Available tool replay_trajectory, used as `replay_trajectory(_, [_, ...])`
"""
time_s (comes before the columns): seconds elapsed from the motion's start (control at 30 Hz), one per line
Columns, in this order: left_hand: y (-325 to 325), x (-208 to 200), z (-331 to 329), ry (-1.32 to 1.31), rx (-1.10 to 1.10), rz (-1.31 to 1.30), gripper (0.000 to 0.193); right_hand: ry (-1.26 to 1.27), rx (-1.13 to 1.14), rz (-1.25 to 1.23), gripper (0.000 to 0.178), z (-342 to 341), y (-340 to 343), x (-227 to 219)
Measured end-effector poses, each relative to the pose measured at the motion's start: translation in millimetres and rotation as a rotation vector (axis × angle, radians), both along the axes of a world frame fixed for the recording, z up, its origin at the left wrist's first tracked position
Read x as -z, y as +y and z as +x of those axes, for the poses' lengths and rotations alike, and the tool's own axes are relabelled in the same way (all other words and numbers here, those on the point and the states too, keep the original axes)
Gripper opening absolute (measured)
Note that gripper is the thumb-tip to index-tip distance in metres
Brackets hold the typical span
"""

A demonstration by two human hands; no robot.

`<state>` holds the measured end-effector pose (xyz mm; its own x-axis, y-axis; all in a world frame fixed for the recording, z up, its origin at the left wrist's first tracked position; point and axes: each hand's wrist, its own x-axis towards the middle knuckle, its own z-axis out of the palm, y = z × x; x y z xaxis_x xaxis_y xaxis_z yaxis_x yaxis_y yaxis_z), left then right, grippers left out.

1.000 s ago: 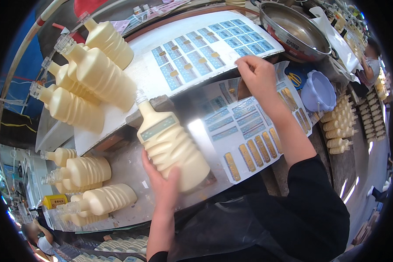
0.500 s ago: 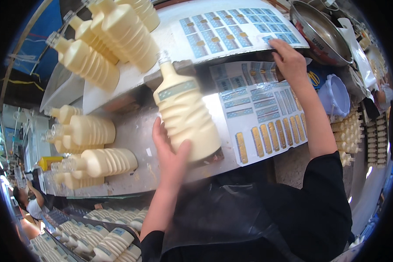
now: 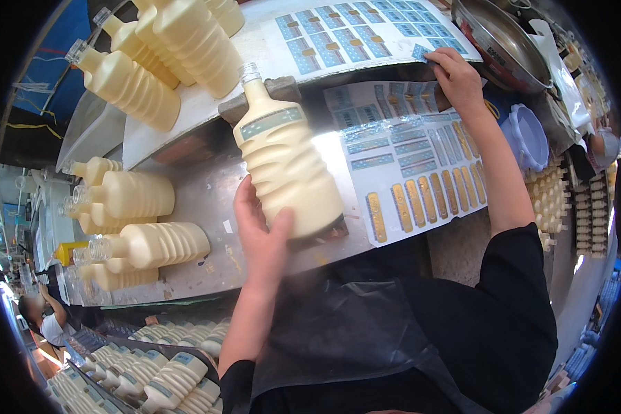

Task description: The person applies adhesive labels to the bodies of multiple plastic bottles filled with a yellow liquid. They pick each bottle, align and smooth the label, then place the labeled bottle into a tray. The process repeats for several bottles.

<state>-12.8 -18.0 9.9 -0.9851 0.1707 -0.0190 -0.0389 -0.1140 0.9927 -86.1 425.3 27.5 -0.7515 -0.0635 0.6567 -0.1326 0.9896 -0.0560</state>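
Note:
A cream-coloured, ribbed bottle [image 3: 293, 172] with a clear threaded neck lies in front of me, its neck end at a dark notched block [image 3: 283, 87]. A blue-grey label band runs across its shoulder. My left hand [image 3: 261, 231] grips its lower left side, the thumb on the front and the fingers partly hidden beneath. At the right, my right hand [image 3: 458, 81] pinches a small blue label [image 3: 420, 53] between thumb and fingertips, at the front edge of a label sheet [image 3: 393, 56] on the raised white board.
A second label sheet [image 3: 383, 231] with blue and gold strips lies on the metal table [image 3: 221, 269]. Cream bottles stand at the back left [image 3: 138, 90] and left [image 3: 165, 245]. A metal basin [image 3: 504, 41] and lilac bucket [image 3: 526, 138] are at the right. Another person works far left.
The small blue label now sticks up from the sheet in my right fingertips. My left hand stays on the bottle, and the whole view has shifted slightly.

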Motion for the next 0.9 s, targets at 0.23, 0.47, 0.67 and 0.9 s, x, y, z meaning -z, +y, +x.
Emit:
replay_trajectory(0.23, [-3.0, 1.9, 4.0, 0.018, -0.015, 0.012, 0.08, -0.181, -0.107, -0.182, 0.012, 19.9, -55.1, -18.4])
replay_trajectory(0.47, [-2.0, -7.1, 6.0, -0.012, -0.069, -0.084, 0.077, -0.235, -0.448, -0.229, 0.02, 96.6, -228.0, -48.4])
replay_trajectory(0.67, [-2.3, -24.3, 4.1, -0.05, -0.034, 0.064, 0.063, -0.268, -0.366, 0.012, 0.017, 120.9, -275.1, -38.7])
replay_trajectory(0.9, [5.6, -13.9, -10.5, 0.01, -0.123, -0.356, 0.073, -0.211, -0.312, 0.118, 0.018, 132.4, -284.8, -31.0])
